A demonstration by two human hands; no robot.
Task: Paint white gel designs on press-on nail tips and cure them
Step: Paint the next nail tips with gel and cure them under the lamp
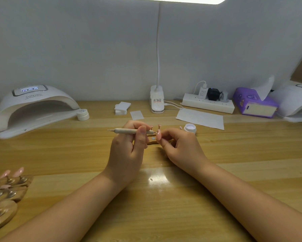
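My left hand [129, 149] grips a pale dotting pen [127, 131] held level, its tip pointing right at a pink nail tip [158, 135]. My right hand [180, 147] pinches that nail tip's stand just above a wooden holder [153, 142], which is mostly hidden between both hands. More pink tips [159, 126] stick up behind my fingers. An open jar of white gel [190, 128] stands just right of my hands. The white curing lamp [33, 109] sits at the far left, its display lit.
Wooden holders with pink nail tips [9, 186] lie at the left edge. A closed white jar [83, 114], foam pads [122, 107], paper sheets [200, 118], a desk lamp base [157, 100], power strip [207, 102], tissue pack [255, 102] and a second lamp [296, 102] line the back.
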